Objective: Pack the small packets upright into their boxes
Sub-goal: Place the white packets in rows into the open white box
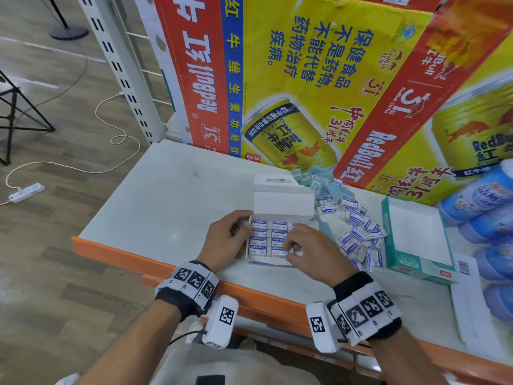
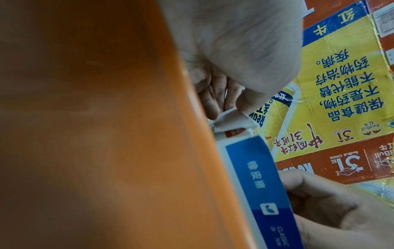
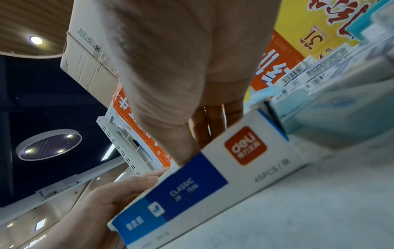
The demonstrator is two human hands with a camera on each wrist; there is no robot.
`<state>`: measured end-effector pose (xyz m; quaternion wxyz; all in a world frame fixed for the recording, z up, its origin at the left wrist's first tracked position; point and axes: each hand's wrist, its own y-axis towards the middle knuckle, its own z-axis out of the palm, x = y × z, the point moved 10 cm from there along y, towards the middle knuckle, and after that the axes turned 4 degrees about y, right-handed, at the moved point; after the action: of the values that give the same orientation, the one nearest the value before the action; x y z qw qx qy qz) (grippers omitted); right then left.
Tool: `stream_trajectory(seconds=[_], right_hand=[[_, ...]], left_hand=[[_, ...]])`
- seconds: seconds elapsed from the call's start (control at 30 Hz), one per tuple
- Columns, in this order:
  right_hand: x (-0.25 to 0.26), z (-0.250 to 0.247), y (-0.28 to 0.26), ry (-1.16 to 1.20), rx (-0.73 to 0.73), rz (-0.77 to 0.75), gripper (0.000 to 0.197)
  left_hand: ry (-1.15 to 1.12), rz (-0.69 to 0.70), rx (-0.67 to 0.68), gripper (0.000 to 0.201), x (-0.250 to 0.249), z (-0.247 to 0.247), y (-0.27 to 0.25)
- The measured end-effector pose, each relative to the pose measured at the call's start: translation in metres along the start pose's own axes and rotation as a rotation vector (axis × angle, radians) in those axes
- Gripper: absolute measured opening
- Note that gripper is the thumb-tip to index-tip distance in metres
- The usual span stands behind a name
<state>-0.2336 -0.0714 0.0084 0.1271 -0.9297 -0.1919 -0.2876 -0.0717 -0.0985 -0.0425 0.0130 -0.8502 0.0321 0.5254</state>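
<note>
An open white-and-blue eraser box [image 1: 265, 261] lies on the shelf, its lid [image 1: 283, 204] folded back and rows of small packets [image 1: 268, 237] standing inside. My left hand [image 1: 241, 225] grips the box's left end; in the left wrist view its thumb and fingers [image 2: 213, 101] pinch a white flap [image 2: 230, 121]. Over the box's right part my right hand [image 1: 290, 245] is curled, pinching a white packet [image 1: 296, 250] at the near row. The right wrist view shows the box [image 3: 245, 146] front, with the fingers [image 3: 213, 121] reaching down behind it.
A heap of loose packets [image 1: 358, 234] lies right of the box. Beyond it sits an empty teal box [image 1: 416, 240]. Large drink cartons [image 1: 305, 79] stand behind, and blue tubs [image 1: 485, 195] at far right. The shelf has an orange front edge [image 1: 194, 270].
</note>
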Motion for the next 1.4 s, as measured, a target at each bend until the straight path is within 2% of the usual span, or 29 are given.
stream_trajectory(seconds=[0.3, 0.47, 0.57, 0.67, 0.73, 0.8, 0.97, 1.1, 1.4], right_hand=[[-0.004, 0.007, 0.006, 0.008, 0.04, 0.019, 0.005], [-0.008, 0.005, 0.004, 0.066, 0.01, 0.018, 0.008], [-0.013, -0.004, 0.0, 0.094, -0.055, 0.018, 0.01], [-0.026, -0.028, -0.01, 0.129, -0.197, 0.034, 0.007], [-0.041, -0.047, -0.017, 0.094, -0.301, 0.081, 0.008], [-0.062, -0.061, -0.023, 0.025, -0.334, 0.164, 0.013], [-0.109, -0.054, -0.04, -0.132, -0.183, 0.402, 0.036], [-0.115, -0.051, -0.044, -0.184, -0.18, 0.449, 0.044], [-0.112, -0.048, -0.038, -0.217, -0.148, 0.479, 0.03]], left_hand=[[-0.016, 0.009, -0.007, 0.026, 0.0, 0.0, 0.0], [-0.012, 0.007, -0.014, 0.026, 0.0, -0.001, 0.0], [-0.018, 0.001, -0.011, 0.026, 0.0, -0.001, -0.001], [-0.017, 0.0, -0.008, 0.026, -0.001, 0.0, -0.001], [-0.022, 0.0, -0.008, 0.026, 0.0, -0.001, -0.001], [-0.023, -0.001, -0.009, 0.026, 0.001, -0.001, -0.001], [-0.024, 0.01, -0.007, 0.028, 0.001, 0.0, 0.0], [-0.036, 0.009, -0.01, 0.032, 0.001, 0.0, 0.0], [-0.038, -0.004, -0.012, 0.026, 0.002, 0.0, 0.0]])
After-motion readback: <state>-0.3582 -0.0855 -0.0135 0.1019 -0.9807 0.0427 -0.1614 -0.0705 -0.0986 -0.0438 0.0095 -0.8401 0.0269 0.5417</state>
